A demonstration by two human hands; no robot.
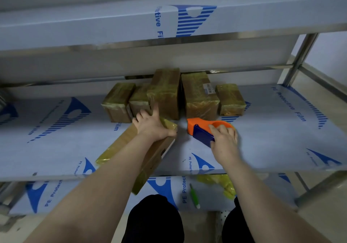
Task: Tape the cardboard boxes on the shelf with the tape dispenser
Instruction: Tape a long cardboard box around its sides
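Observation:
A long cardboard box (124, 145) with yellowish tape on its ends lies slanted on the middle shelf (262, 145), its near end hanging over the front edge. My left hand (153, 123) grips the box's far end, thumb on the right side. To its right, my right hand (224, 141) holds the orange and blue tape dispenser (203, 130), which rests on the shelf apart from the box. Behind them stand several taped cardboard boxes (199, 96) in a row.
An upper shelf (112, 25) hangs over the boxes. On the lower shelf lie a green-handled tool (194, 195) and crumpled yellow tape (225, 184). Steel posts (298, 58) stand at the right. My dark-clad knees (155, 218) are below.

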